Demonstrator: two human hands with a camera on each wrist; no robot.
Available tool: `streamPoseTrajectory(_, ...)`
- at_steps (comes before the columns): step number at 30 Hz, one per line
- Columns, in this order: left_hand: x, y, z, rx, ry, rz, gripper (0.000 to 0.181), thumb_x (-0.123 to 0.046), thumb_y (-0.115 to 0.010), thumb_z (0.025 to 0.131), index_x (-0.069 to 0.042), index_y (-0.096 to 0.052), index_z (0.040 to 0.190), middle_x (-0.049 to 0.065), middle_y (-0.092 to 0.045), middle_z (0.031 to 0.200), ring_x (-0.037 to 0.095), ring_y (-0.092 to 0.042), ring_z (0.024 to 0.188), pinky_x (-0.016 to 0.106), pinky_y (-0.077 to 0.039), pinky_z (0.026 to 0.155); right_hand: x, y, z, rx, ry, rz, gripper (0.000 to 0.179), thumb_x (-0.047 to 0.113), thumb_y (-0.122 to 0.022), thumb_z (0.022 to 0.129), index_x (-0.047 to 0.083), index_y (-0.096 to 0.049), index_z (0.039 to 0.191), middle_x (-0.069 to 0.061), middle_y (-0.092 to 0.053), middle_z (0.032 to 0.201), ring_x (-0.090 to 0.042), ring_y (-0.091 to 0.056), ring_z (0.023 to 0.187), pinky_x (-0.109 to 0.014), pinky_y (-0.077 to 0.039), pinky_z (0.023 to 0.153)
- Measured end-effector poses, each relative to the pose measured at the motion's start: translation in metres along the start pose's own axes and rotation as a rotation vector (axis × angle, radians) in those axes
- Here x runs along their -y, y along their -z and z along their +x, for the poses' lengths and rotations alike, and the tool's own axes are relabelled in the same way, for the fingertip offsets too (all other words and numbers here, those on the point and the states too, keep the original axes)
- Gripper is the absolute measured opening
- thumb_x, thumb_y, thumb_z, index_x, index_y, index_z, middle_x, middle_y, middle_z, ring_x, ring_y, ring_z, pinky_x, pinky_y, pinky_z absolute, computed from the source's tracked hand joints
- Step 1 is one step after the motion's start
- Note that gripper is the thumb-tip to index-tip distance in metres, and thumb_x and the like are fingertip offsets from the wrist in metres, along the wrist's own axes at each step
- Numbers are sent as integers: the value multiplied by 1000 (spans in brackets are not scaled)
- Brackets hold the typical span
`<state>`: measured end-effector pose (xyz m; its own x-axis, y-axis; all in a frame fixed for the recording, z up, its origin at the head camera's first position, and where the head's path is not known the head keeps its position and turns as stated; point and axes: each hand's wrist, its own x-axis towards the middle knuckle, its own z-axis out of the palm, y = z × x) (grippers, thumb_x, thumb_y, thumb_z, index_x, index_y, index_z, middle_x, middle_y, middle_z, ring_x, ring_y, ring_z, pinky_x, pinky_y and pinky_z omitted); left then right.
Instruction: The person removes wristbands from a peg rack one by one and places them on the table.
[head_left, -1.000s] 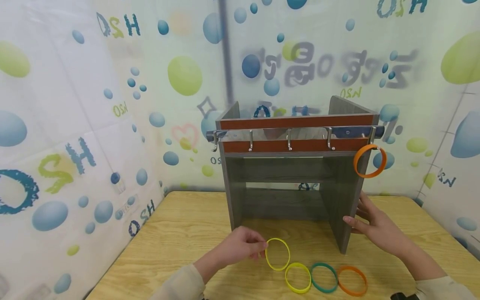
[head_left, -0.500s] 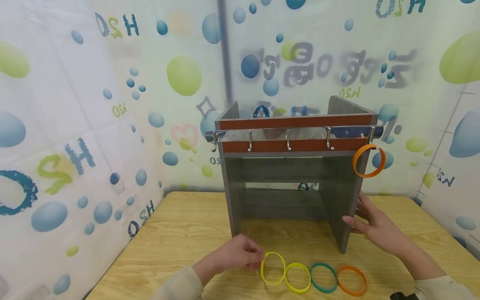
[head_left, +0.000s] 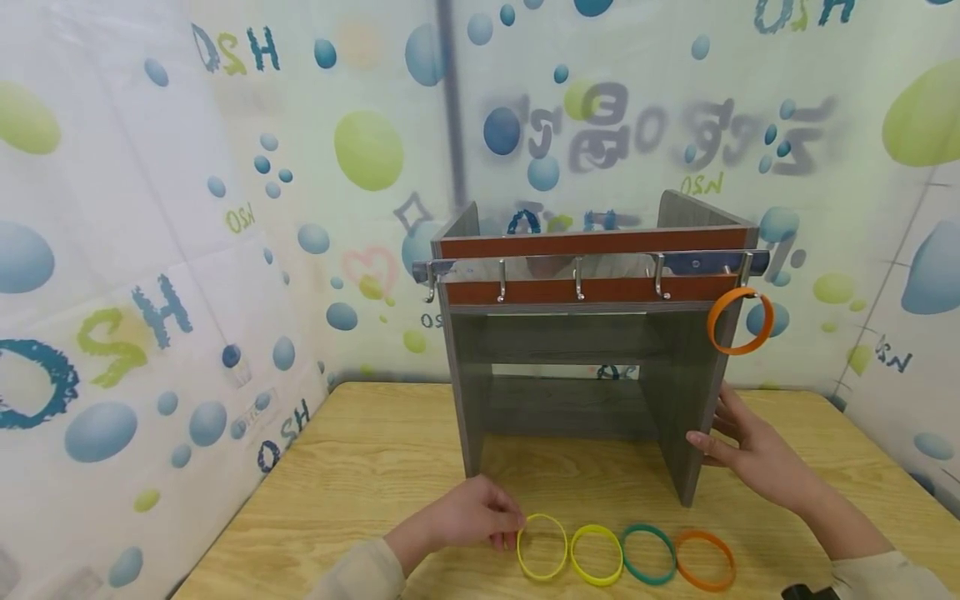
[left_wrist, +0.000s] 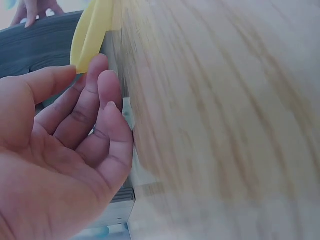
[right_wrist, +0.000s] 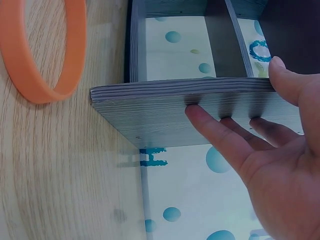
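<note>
In the head view my left hand (head_left: 476, 512) pinches the edge of a thin yellow silicone wristband (head_left: 542, 577) at the table's front. The left wrist view shows thumb and fingertip on this band (left_wrist: 92, 30), the other fingers loosely curled. My right hand (head_left: 757, 454) holds the right side panel of a grey wooden shelf (head_left: 686, 417). In the right wrist view the thumb lies at the panel's inner edge and the fingertips (right_wrist: 192, 111) press its outer face. To the right of the pinched band lie a yellow wristband (head_left: 597, 582), a teal one (head_left: 648, 579) and an orange one (head_left: 707, 587).
A metal rail (head_left: 480, 269) with several hooks runs across the shelf's top front. Another orange wristband (head_left: 733, 352) hangs from the rightmost hook. The wooden table (head_left: 375, 433) is backed by a patterned curtain (head_left: 292, 167).
My left hand has lowered the thin yellow wristband toward me and slightly left, bringing it into line with the other bands. My right hand has stayed on the shelf panel.
</note>
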<state>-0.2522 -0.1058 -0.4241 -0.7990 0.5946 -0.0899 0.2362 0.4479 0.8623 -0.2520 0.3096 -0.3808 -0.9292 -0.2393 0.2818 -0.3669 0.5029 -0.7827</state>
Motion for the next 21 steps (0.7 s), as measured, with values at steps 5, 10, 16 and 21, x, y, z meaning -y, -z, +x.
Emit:
streamPoseTrajectory(5,2,-3,3,-19,9,34,24,-14,-71,100,1,-80,84,17,-76,73,8,-63,58,19,-54,59,0,0,0,3,4,7,98,22,-64,108,42,10,169,-39,-28,167,-66,-35,145,-40,-67,80)
streamPoseTrajectory(10,1,-7,5,-42,30,68,25,-14,-73,100,-1,-80,81,13,-75,69,7,-61,55,20,-54,56,0,0,0,2,9,1,97,23,-64,108,41,9,169,-39,-28,167,-66,-35,145,-39,-67,80)
streamPoseTrajectory(16,-1,-11,7,-60,46,89,25,-15,-73,99,-2,-79,78,11,-75,67,8,-60,53,20,-53,54,-3,0,0,2,12,-1,97,23,-64,108,42,9,169,-39,-29,167,-66,-36,144,-40,-67,80)
streamPoseTrajectory(21,-2,-13,7,-70,31,115,26,-17,-74,99,-4,-79,77,12,-75,67,8,-60,52,19,-51,53,-4,0,1,0,11,-3,98,23,-65,108,43,9,169,-39,-30,167,-66,-37,144,-39,-67,80)
